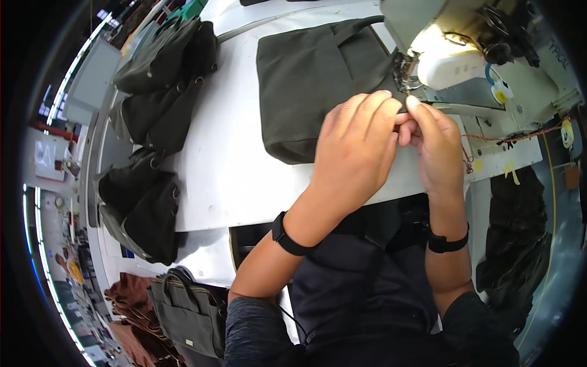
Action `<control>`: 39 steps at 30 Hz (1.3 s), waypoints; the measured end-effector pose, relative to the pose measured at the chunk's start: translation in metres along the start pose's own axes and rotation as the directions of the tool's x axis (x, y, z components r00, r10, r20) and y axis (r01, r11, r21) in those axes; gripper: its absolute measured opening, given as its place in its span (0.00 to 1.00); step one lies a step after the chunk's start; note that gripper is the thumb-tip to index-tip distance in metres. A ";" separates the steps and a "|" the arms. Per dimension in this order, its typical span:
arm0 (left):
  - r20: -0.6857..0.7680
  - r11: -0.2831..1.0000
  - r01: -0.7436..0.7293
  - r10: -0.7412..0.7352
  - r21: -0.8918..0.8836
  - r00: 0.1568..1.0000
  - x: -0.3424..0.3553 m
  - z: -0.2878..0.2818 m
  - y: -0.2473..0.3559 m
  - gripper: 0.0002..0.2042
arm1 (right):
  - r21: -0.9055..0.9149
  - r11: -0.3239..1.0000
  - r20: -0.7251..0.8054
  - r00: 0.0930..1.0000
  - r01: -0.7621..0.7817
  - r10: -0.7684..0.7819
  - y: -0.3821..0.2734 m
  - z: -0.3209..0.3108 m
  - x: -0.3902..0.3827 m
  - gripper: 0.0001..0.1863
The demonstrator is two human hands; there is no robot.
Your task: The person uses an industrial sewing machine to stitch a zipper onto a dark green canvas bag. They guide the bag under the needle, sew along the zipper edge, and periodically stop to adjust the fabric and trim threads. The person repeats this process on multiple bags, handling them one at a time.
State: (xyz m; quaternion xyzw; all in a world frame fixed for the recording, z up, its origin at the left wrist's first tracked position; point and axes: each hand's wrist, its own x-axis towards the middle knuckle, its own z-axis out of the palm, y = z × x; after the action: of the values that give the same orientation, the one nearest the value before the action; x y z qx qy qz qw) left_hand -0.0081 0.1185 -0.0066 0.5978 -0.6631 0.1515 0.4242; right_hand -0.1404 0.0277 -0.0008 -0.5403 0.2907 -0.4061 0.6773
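A dark olive fabric bag [299, 79] lies flat on the white sewing table, with a strap [361, 25] looped at its far edge. My left hand [361, 131] covers the bag's near right corner, its fingers bent and closed around the fabric edge. Close against it, my right hand [431, 131] is closed in a pinch, thumb stretched up toward the needle area. What lies between its fingertips is hidden. Just beyond both hands stand the needle and presser foot [403, 70] of a sewing machine [449, 67], lit by a lamp.
Several dark olive bags [168, 55] stand along the table's left side. Below them are another olive handbag [189, 312] and brown bags [131, 300]. Red thread [513, 140] runs across the machine bed at right. Dark fabric [516, 226] hangs at the right.
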 end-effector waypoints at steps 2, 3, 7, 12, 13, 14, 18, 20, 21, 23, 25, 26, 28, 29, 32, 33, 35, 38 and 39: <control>-0.002 0.999 -0.013 0.014 0.048 1.000 -0.001 0.005 0.002 0.26 | -0.070 0.993 -0.026 0.995 0.091 -0.093 0.001 0.001 -0.002 0.15; 0.005 0.998 -0.027 0.027 0.064 1.000 0.000 0.008 0.002 0.27 | -0.105 0.985 -0.048 0.989 0.136 -0.142 0.001 -0.001 -0.003 0.15; 0.017 0.996 -0.009 0.008 0.091 1.000 0.013 0.010 0.001 0.24 | -0.024 0.998 0.007 0.999 0.050 -0.049 -0.005 -0.015 -0.003 0.14; -0.004 0.986 -0.076 0.077 0.150 0.997 0.020 0.001 -0.004 0.16 | 0.088 0.995 0.079 0.996 -0.038 0.031 -0.002 -0.025 0.002 0.14; -0.021 0.984 -0.091 0.096 0.151 0.995 0.021 0.002 -0.006 0.14 | 0.107 0.993 0.088 0.995 -0.058 0.049 -0.004 -0.025 0.002 0.14; -0.026 0.983 -0.107 0.112 0.151 0.993 0.020 0.002 -0.006 0.14 | 0.128 0.988 0.103 0.992 -0.082 0.069 -0.005 -0.024 0.001 0.14; -0.046 0.974 -0.155 0.164 0.163 0.985 0.019 0.006 -0.007 0.15 | 0.114 0.990 0.126 0.990 -0.081 0.066 -0.006 -0.023 0.000 0.13; -0.060 0.972 -0.160 0.173 0.174 0.983 0.018 0.010 -0.009 0.15 | 0.131 0.988 0.117 0.991 -0.086 0.071 -0.005 -0.021 0.000 0.12; -0.062 0.974 -0.152 0.164 0.169 0.985 0.019 0.009 -0.007 0.14 | 0.141 0.986 0.114 0.991 -0.089 0.073 -0.004 -0.019 0.001 0.12; -0.065 0.979 -0.128 0.140 0.159 0.988 0.019 0.009 -0.002 0.12 | 0.133 0.989 0.106 0.993 -0.061 0.047 -0.003 -0.017 0.000 0.11; -0.074 0.979 -0.144 0.156 0.144 0.985 0.018 0.009 -0.004 0.12 | 0.099 0.995 0.092 0.996 -0.013 0.004 -0.003 -0.013 -0.003 0.11; -0.085 0.979 -0.154 0.166 0.133 0.982 0.018 0.009 -0.005 0.12 | 0.124 0.992 0.078 0.997 -0.016 0.007 -0.001 -0.012 -0.004 0.10; -0.096 0.979 -0.166 0.177 0.118 0.979 0.019 0.009 -0.006 0.12 | 0.172 0.985 0.049 0.999 -0.024 0.015 0.003 -0.009 -0.005 0.09; -0.096 0.979 -0.170 0.181 0.115 0.979 0.019 0.010 -0.007 0.13 | 0.180 0.983 0.040 0.999 -0.023 0.016 0.004 -0.009 -0.005 0.09; -0.100 0.979 -0.174 0.184 0.101 0.978 0.019 0.012 -0.011 0.15 | 0.193 0.981 0.013 1.000 -0.018 0.015 0.006 -0.007 -0.004 0.09; -0.106 0.981 -0.171 0.180 0.092 0.978 0.020 0.013 -0.012 0.15 | 0.190 0.982 0.004 1.000 -0.012 0.011 0.005 -0.006 -0.003 0.09; -0.116 0.983 -0.164 0.173 0.085 0.978 0.021 0.015 -0.014 0.15 | 0.199 0.980 -0.011 1.000 -0.004 0.006 0.004 -0.003 -0.001 0.09; -0.108 0.986 -0.142 0.150 0.083 0.983 0.021 0.016 -0.015 0.14 | 0.232 0.973 -0.027 1.000 -0.008 0.014 0.003 -0.001 0.000 0.10; -0.090 0.989 -0.125 0.132 0.079 0.987 0.022 0.014 -0.012 0.13 | 0.241 0.970 -0.032 0.999 -0.016 0.024 0.002 0.000 0.000 0.10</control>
State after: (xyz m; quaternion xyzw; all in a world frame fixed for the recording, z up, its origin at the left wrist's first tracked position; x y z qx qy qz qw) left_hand -0.0006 0.0909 -0.0021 0.5611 -0.6734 0.2309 0.4223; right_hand -0.1406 0.0279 -0.0024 -0.4440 0.2563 -0.4407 0.7369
